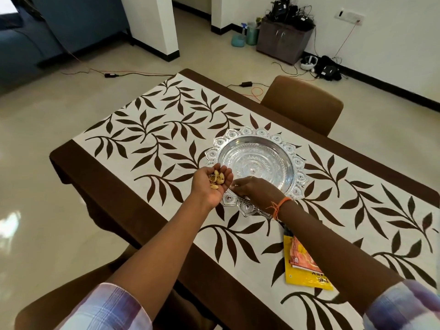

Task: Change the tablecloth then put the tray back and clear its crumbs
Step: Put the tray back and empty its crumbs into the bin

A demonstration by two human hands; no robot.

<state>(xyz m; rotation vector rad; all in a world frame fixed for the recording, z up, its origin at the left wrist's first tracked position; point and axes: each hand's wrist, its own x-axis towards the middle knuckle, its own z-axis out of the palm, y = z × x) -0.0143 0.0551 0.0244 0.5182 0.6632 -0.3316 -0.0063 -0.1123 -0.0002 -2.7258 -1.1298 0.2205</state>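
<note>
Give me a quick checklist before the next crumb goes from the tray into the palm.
1. New cloth spread on table: ok.
2. Tray back on cloth: ok.
3. Left hand cupped palm up, shells in it: ok.
4. Right hand over near rim, fingertips pinched: ok; whether it holds a crumb: cannot tell.
5. Tray free of crumbs: cannot tell, the shine hides small bits.
6. Books apart from tray: ok.
</note>
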